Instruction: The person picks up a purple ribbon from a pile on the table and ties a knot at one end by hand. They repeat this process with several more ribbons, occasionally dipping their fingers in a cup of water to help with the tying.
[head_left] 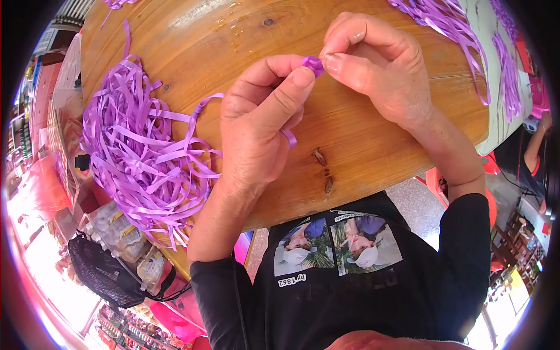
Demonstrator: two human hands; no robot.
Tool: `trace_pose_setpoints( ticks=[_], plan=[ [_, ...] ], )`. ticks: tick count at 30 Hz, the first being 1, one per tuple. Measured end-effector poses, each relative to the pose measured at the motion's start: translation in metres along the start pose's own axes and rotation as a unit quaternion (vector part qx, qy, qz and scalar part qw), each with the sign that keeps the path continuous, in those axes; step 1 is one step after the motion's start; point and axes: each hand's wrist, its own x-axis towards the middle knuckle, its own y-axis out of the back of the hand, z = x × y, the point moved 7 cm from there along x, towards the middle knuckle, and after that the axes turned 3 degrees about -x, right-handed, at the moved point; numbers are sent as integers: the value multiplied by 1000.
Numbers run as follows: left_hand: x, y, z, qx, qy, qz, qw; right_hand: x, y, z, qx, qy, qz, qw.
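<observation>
A purple ribbon (312, 65) is bunched into a small fold or loop above the table, between my two hands. My left hand (262, 111) pinches it between thumb and forefinger, and a bit of ribbon shows below the curled fingers. The thumb and forefinger of my right hand (373, 67) close at the right end of the same fold. Just left of my left hand lies a big tangled heap of purple ribbons (146, 146), with one strand running up toward that hand.
The wooden table (350, 146) carries more purple ribbons (437, 23) at its far right. Beyond them is a white marbled surface (493, 134) with further strands. A black mesh bag (102, 268) sits low at the left. Another person's arm (534, 146) shows at the right edge.
</observation>
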Motion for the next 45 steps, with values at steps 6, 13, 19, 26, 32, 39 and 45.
trace_pose_setpoints(
  ticks=[6,13,19,26,32,39,45],
  plan=[
    [-1,-1,-1,-29,-10,-16,999,0,-1,4,31,-37,-9,999],
    [2,5,1,-36,-34,0,999,2,-2,-10,-155,112,-9,982],
    [0,3,4,32,-24,12,999,0,-8,-29,-258,210,-41,942],
    [-2,4,6,39,-27,0,999,2,-3,-27,-270,177,-48,945],
    [-1,-2,10,59,-39,-34,997,3,8,2,16,-70,3,997],
    [2,7,7,47,-30,8,998,6,20,13,79,-104,63,989],
    [3,9,11,51,-40,27,997,7,22,9,16,-107,59,992]
  ],
)
